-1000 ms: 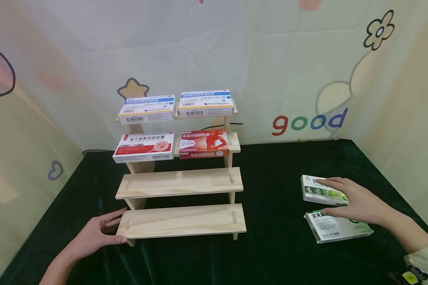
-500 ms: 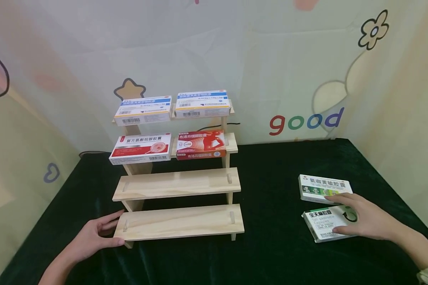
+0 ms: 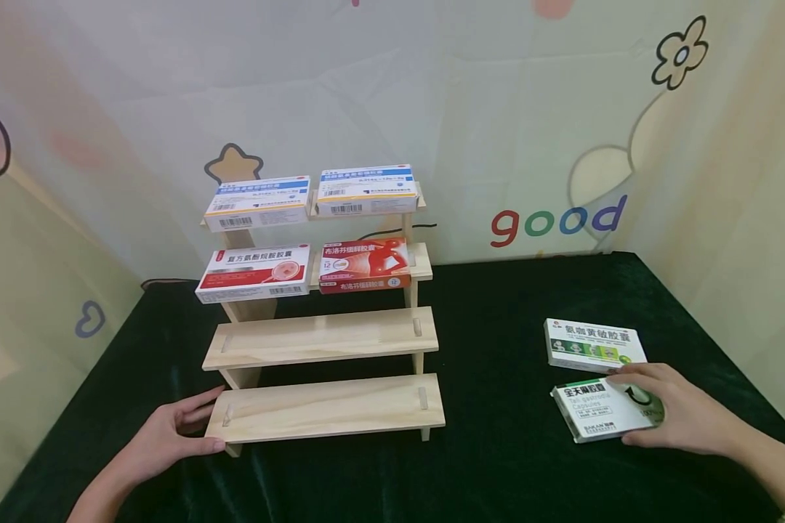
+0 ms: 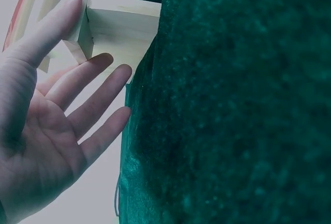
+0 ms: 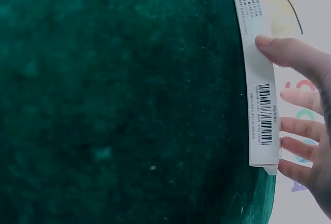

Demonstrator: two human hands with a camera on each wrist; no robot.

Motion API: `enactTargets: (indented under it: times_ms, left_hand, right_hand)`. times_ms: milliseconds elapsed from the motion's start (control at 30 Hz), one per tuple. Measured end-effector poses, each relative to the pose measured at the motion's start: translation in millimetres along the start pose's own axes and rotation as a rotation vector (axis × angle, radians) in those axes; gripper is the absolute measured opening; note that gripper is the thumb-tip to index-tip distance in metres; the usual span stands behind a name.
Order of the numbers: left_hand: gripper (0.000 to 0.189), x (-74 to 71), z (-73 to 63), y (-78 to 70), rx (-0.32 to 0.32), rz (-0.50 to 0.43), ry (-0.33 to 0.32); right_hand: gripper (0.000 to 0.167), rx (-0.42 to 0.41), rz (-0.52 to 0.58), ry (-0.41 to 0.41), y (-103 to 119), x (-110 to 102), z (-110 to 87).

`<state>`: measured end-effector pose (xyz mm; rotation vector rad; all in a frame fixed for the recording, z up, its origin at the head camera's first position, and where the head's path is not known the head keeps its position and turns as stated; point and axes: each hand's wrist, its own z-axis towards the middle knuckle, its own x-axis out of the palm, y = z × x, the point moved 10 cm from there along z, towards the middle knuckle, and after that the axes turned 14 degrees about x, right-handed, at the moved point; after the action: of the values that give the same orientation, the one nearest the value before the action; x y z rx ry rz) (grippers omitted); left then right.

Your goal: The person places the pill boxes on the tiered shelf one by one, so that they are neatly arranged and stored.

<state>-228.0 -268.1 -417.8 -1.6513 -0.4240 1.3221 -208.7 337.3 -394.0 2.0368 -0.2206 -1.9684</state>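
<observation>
A four-step wooden display rack (image 3: 327,408) stands left of centre. My left hand (image 3: 163,441) holds its bottom step's left end, thumb at the front and index finger behind; the other fingers extend loosely in the left wrist view. At the right, my right hand (image 3: 687,410) grips a white-and-green medicine box (image 3: 605,414) lying on the cloth. Its thumb (image 5: 271,48) presses the barcode side, with the fingers across the box. Right behind lies another white-and-green medicine box (image 3: 592,344), whose near right corner is close to my index finger.
Two white-and-blue medicine boxes, left (image 3: 258,202) and right (image 3: 366,190), lie on the top step. Below them are a white-and-red box (image 3: 255,272) and a red box (image 3: 365,265). Dark green cloth (image 3: 490,349) covers the table; a printed curtain (image 3: 471,131) hangs behind.
My right hand has come down from over both boxes and now grips the nearer one at its right end. My left hand stays at the rack. The head view has shifted slightly.
</observation>
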Motion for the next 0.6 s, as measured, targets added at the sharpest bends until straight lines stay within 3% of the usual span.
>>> enactTargets:
  times_ms: [600]
  left_hand:
    - [0.072, 0.7, 0.0, -1.6, -0.002, -0.003, 0.007]
  right_hand:
    - [0.061, 0.005, -0.019, -0.017, -1.7, -0.1, -0.2]
